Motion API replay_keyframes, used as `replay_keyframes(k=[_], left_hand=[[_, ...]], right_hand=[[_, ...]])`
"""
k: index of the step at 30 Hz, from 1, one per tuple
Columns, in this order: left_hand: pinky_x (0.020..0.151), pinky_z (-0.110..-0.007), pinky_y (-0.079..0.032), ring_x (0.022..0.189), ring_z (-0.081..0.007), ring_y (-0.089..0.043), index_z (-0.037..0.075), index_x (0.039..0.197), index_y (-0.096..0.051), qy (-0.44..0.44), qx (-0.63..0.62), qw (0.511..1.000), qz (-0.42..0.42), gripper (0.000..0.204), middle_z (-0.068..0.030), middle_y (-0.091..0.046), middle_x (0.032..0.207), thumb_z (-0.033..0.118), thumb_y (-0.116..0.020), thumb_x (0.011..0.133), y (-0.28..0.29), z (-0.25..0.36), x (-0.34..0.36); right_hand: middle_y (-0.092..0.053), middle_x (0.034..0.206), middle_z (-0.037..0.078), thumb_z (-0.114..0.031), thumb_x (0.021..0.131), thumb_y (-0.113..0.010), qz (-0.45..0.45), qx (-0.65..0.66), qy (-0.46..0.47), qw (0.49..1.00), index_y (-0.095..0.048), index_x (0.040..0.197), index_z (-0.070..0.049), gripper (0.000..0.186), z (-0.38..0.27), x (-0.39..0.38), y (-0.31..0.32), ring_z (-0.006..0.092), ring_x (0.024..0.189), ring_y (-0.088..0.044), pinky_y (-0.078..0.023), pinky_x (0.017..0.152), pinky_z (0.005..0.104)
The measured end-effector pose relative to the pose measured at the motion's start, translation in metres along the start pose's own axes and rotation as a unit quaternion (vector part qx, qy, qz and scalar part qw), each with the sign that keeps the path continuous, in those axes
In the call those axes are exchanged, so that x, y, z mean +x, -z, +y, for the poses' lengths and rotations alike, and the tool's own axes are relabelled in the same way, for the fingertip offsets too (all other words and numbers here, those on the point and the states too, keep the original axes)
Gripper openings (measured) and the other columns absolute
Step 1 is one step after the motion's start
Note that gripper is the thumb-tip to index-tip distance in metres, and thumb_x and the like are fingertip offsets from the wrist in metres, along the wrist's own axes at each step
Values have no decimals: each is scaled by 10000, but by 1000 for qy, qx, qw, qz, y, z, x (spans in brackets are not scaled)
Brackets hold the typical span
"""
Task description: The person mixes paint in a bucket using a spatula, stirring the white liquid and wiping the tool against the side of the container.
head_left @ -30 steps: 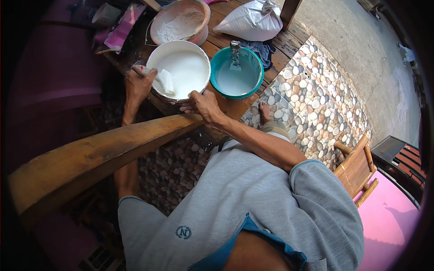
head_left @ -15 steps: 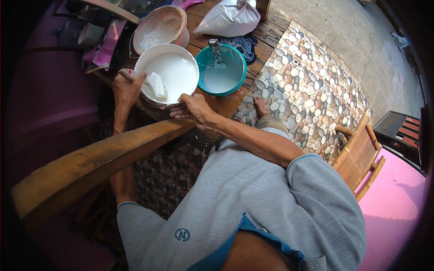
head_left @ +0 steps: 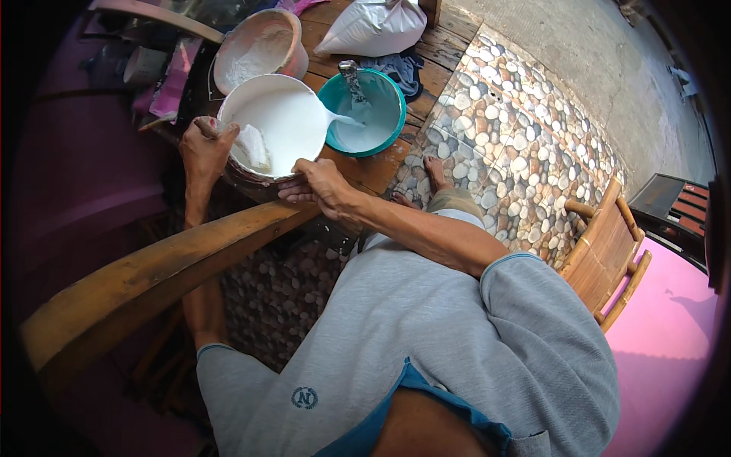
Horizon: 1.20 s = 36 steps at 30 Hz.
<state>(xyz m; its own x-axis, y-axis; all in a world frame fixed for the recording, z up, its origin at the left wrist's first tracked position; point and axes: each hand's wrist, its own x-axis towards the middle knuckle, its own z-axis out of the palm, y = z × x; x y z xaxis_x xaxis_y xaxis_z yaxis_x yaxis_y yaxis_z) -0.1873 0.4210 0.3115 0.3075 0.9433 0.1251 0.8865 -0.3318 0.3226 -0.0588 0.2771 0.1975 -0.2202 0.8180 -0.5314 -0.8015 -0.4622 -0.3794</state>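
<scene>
We saw the white bucket tilted beside the round teal basin. Smooth white liquid was running across; some was already in the basin, much remained. Our left hand's fingers grasped a bristly brush against the rim; our right hand's fingers held the near rim.

The left arm reaches forward, and the left hand has its fingers curled in. The right arm slants across to the left, and the right hand has its thumb above its fingers
</scene>
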Motion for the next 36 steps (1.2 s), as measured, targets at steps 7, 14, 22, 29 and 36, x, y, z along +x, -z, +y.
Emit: replay_keyframes(k=[7,14,22,29,36], left_hand=[[677,-380,-522,714,-281,-683,-28,822,-631,24,0,1000,-12,369,-183,-682,762,278,-785,685,-1,0,0],[657,-394,-497,686,-287,-665,-48,814,-620,-12,-3,1000,15,420,-198,-658,736,319,-794,708,-1,6,-2],[671,-396,-505,709,-295,-677,-51,821,-626,-2,-3,1000,8,426,-205,-669,756,321,-793,696,0,7,-2],[689,-399,-509,742,-307,-688,-49,820,-635,17,-4,1000,-6,435,-210,-677,775,337,-789,690,2,8,-3],[679,-395,-511,729,-300,-690,-43,818,-645,14,4,1000,3,428,-203,-679,759,341,-786,694,-1,2,-1]], right_hand=[[-668,914,194,-163,867,-523,4,-5,2,1000,-542,1023,105,311,0,0,0,254,756,-699,-596,654,300],[-677,845,198,-176,865,-511,7,17,24,1000,-547,995,132,337,2,0,-1,231,651,-697,-586,554,277],[-676,829,193,-173,864,-509,12,15,20,1000,-550,981,128,326,2,1,-1,240,645,-694,-581,543,273],[-676,828,191,-170,851,-522,6,21,30,999,-558,975,123,320,7,3,1,242,646,-693,-580,552,277],[-677,843,193,-172,845,-527,16,17,27,999,-564,976,105,309,4,0,-1,242,658,-695,-577,564,279]])
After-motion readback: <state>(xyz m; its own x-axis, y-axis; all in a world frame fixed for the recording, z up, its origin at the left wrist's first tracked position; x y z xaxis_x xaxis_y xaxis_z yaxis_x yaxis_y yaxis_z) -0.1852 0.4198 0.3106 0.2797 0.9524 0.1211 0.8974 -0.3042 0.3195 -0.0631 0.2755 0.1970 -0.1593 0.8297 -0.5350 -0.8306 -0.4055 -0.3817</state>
